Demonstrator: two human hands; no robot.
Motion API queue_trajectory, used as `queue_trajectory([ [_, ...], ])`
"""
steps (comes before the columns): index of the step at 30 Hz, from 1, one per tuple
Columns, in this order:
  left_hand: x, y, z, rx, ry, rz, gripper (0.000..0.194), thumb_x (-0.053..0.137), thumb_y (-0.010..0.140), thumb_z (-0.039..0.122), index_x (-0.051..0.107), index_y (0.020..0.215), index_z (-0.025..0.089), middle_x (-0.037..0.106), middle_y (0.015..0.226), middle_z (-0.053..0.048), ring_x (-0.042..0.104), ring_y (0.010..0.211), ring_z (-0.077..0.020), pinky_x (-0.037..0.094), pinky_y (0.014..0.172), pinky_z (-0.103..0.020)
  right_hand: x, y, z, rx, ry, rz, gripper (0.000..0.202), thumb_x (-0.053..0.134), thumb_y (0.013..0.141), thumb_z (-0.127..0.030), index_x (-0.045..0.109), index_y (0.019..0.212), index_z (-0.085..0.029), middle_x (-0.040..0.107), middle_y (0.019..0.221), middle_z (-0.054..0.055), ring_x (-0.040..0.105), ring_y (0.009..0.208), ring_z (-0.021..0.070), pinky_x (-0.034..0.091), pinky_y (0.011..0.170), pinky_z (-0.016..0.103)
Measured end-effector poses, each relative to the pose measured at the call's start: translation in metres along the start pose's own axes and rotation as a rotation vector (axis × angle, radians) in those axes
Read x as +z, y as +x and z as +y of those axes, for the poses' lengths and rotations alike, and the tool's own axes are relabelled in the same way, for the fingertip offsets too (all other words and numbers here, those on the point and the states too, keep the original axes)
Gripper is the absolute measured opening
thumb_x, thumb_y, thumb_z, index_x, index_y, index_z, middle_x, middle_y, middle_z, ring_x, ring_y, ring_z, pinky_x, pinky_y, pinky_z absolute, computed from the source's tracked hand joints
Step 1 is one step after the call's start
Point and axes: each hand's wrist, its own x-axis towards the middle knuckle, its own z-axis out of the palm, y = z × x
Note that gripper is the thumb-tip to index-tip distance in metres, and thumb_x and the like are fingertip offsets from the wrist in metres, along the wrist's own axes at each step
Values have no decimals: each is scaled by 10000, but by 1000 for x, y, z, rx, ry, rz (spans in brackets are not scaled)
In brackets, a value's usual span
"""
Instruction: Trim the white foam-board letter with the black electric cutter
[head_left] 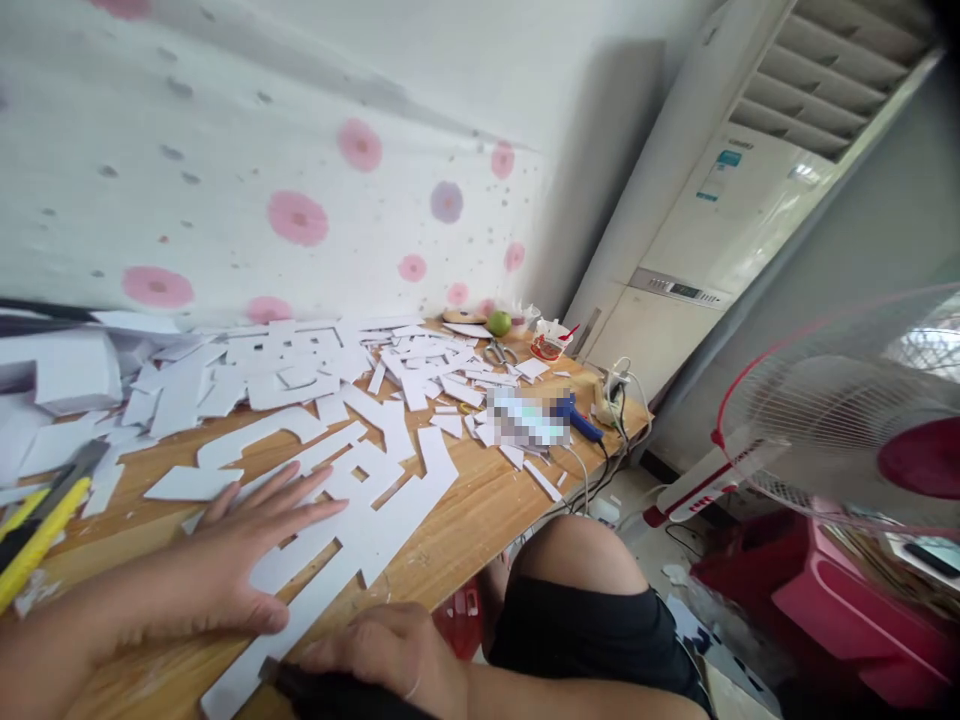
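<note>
My left hand (240, 555) lies flat, fingers spread, pressing a large white cut-out board piece (375, 520) onto the wooden table (480, 520). At the table's near edge my right hand (390, 655) is closed around a dark tool handle (300, 685), whose tip meets the lower end of that white piece. The tool's blade is hidden.
White offcuts (300, 375) litter the table's far side. A yellow-black utility knife (37, 530) lies at the left. Scissors (499, 352), a green fruit (499, 323), a blue glue gun (577, 415) and a power strip (611, 395) sit far right. A fan (847, 420) stands right of my knee (577, 560).
</note>
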Motion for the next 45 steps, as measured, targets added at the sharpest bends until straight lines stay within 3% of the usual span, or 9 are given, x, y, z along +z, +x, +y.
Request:
queue_trajectory([
  [2, -4, -1, 5, 12, -32, 2, 971, 801, 648, 588, 431, 1524, 392, 189, 1668, -90, 106, 1548, -426, 176, 1228, -673, -13, 4, -18, 77, -6, 99, 555, 659, 817, -606, 559, 1135, -163, 749, 752, 24, 729, 623, 128, 577, 612, 177],
  [4, -3, 1, 4, 72, -61, -46, 1042, 768, 642, 728, 383, 1551, 393, 96, 1696, -87, 44, 1560, -439, 114, 1221, -706, -28, 9, -36, 162, 20, 184, 376, 614, 852, -414, 568, 1149, -187, 766, 830, 41, 747, 687, 148, 589, 631, 210],
  [7, 5, 5, -4, 105, -106, -66, 993, 705, 717, 734, 289, 1572, 448, -14, 1720, -23, -53, 1578, -401, -8, 1198, -737, -44, 18, -50, 265, 79, 248, 308, 650, 827, -285, 606, 1127, -233, 763, 830, 11, 721, 632, 143, 589, 601, 232],
  [9, 10, 6, -8, 101, -144, -77, 992, 725, 702, 723, 277, 1558, 496, -59, 1721, 32, -87, 1580, -386, -33, 1200, -727, -46, 21, -52, 321, 85, 232, 299, 667, 816, -234, 623, 1112, -242, 755, 815, 0, 711, 622, 146, 587, 591, 246],
  [12, 11, 6, -8, 107, -162, -66, 974, 740, 704, 693, 310, 1552, 482, -25, 1727, 44, -84, 1580, -385, -66, 1204, -706, -43, 23, -56, 355, 91, 187, 312, 680, 807, -184, 631, 1110, -243, 754, 833, -2, 709, 641, 145, 589, 613, 257],
  [26, 15, 8, -9, 136, -178, -46, 1050, 757, 635, 739, 301, 1549, 499, -25, 1728, 58, -107, 1577, -387, -93, 1201, -703, -36, 29, -58, 291, 39, 124, 304, 676, 847, -220, 619, 1145, -246, 730, 832, 4, 696, 654, 158, 571, 577, 277],
  [45, 14, 6, -9, 136, -178, -37, 1022, 757, 654, 727, 311, 1545, 501, -26, 1727, 62, -95, 1580, -384, -80, 1205, -708, -35, 32, -58, 208, -1, 131, 319, 643, 871, -226, 602, 1187, -225, 719, 820, 24, 703, 666, 170, 587, 575, 289],
])
